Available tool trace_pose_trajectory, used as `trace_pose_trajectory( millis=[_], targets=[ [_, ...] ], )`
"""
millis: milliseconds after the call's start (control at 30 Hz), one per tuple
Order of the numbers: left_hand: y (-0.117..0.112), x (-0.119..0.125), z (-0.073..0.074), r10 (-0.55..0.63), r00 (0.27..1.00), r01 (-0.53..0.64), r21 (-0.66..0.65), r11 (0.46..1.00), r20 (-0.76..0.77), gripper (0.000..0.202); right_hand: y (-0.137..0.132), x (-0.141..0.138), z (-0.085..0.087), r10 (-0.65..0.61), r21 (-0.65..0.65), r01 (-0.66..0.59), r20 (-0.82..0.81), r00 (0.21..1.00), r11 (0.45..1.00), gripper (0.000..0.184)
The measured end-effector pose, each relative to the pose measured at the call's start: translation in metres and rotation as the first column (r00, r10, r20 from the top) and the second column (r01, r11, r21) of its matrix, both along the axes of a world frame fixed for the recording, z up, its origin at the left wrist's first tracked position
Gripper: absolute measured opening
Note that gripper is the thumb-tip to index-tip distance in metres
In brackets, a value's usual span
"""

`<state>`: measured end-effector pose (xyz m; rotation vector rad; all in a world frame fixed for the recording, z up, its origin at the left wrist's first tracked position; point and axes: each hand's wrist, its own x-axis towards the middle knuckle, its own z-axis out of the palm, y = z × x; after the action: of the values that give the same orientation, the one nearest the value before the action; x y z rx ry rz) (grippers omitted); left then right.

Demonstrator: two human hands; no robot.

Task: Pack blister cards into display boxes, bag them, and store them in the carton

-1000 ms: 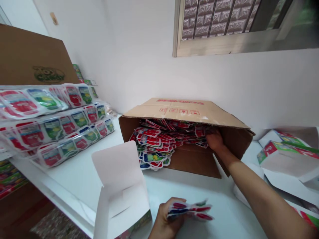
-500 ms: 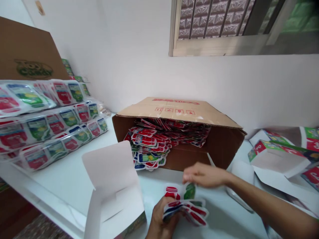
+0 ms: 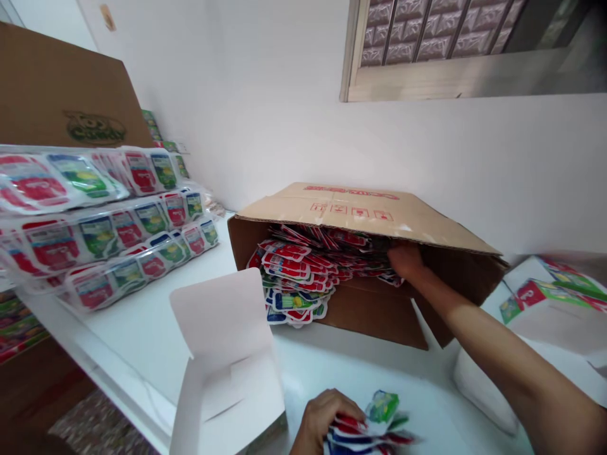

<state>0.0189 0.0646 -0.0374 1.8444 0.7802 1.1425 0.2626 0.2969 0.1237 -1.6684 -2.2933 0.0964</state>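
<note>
Near the bottom edge, my left hand (image 3: 327, 417) is closed around a bunch of sachets (image 3: 358, 436), red, green and blue with white borders. My right hand (image 3: 404, 259) reaches into a brown cardboard carton (image 3: 374, 316) lying on its side, its mouth toward me. Its fingers are hidden among the sachets inside, so their grip does not show. A fanned pile of more sachets (image 3: 298, 278) spills at the carton's left side. Left of my left hand stands an open white box (image 3: 222, 379) with its lid flap raised.
Clear-wrapped rows of sachets (image 3: 99, 237) are stacked at the left, in front of a brown carton (image 3: 71, 95). Printed folding boxes (image 3: 550, 309) lie at the right beside a white rounded object (image 3: 484, 392). A wall and barred window rise behind the table (image 3: 142, 341).
My right hand has gone from beside the held sachets into the carton. My left hand has lowered with its bunch. The view has turned slightly left.
</note>
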Motion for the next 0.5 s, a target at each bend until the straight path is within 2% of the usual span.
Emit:
trace_pose_trajectory(
  millis=[100,167,200,233,300,333,367,433,500],
  targets=[
    [-0.004,0.005,0.003,0.168,0.985,-0.168,0.011,0.986,-0.033,0.033,-0.058,-0.01,-0.019,0.034,-0.093,-0.02,0.15,0.988,0.995,0.02],
    [-0.006,0.006,0.007,0.314,0.947,-0.312,0.04,0.949,-0.067,0.027,-0.106,-0.018,-0.023,0.146,-0.187,-0.11,0.192,0.97,0.976,0.014],
    [-0.007,0.006,0.009,0.352,0.932,-0.349,0.054,0.936,-0.083,0.023,-0.129,-0.022,-0.022,0.249,-0.243,-0.2,0.193,0.949,0.949,0.013],
    [-0.008,0.007,0.011,0.355,0.93,-0.35,0.061,0.935,-0.096,0.019,-0.15,-0.026,-0.017,0.422,-0.315,-0.355,0.18,0.888,0.88,0.015],
    [-0.009,0.007,0.011,0.296,0.951,-0.295,0.034,0.955,-0.089,0.011,-0.182,-0.033,-0.004,0.609,-0.382,-0.536,0.098,0.787,0.753,0.019],
    [-0.01,0.007,0.01,0.269,0.962,-0.269,0.006,0.963,-0.053,0.01,-0.191,-0.035,0.003,0.663,-0.393,-0.595,0.052,0.747,0.701,0.021],
    [-0.011,0.007,0.008,0.261,0.965,-0.261,-0.038,0.965,0.003,0.014,-0.196,-0.037,0.008,0.686,-0.391,-0.628,0.01,0.728,0.673,0.022],
    [-0.012,0.008,0.003,0.298,0.946,-0.273,-0.174,0.946,0.132,0.04,-0.195,-0.038,0.012,0.71,-0.397,-0.676,-0.078,0.699,0.621,0.025],
    [-0.011,0.009,-0.001,0.328,0.924,-0.263,-0.297,0.918,0.195,0.068,-0.178,-0.039,0.008,0.723,-0.449,-0.712,-0.185,0.666,0.54,0.031]
  ],
)
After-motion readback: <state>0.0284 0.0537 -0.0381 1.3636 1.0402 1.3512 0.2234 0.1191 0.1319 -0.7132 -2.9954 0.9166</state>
